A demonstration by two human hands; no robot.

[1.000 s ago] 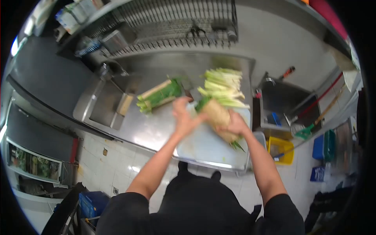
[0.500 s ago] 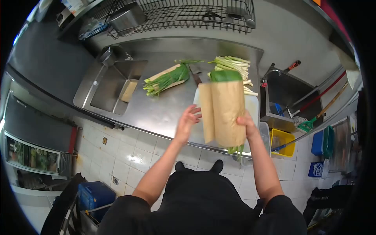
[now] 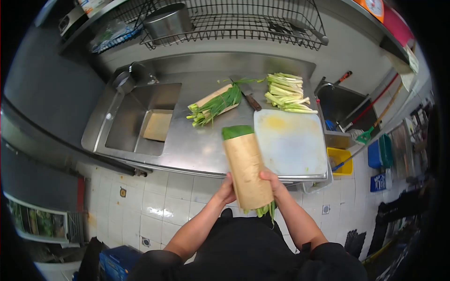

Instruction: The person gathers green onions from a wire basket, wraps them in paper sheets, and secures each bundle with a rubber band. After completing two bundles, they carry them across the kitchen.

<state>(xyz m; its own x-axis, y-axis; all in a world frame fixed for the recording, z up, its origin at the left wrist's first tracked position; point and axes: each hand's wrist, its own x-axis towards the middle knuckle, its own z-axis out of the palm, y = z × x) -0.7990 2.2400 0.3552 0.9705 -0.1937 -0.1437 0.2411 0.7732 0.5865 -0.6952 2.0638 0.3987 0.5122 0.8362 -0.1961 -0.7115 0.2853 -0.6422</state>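
A bundle of leafy greens rolled in brown paper (image 3: 247, 171) is held between my two hands, just over the counter's front edge. Green leaf (image 3: 237, 132) shows at its far end, and cut stalks poke out near my body. My left hand (image 3: 228, 189) grips the left side, its fingers partly hidden behind the roll. On the right side, my right hand (image 3: 272, 181) has its thumb over the paper. A white cutting board (image 3: 290, 143) lies right of the roll. Beyond it are a knife (image 3: 251, 101) and a pile of pale stalks (image 3: 287, 92).
A second bunch of greens (image 3: 216, 105) lies on brown paper on the steel counter (image 3: 185, 143). To the left is a sink (image 3: 129, 117) with a tray inside. A wire rack (image 3: 225, 23) hangs above. A yellow tub (image 3: 342, 169) stands low at right.
The roll has moved left and closer to my body, off the cutting board. Its loose paper flap is wrapped round, and my left hand has gone from apart to gripping it.
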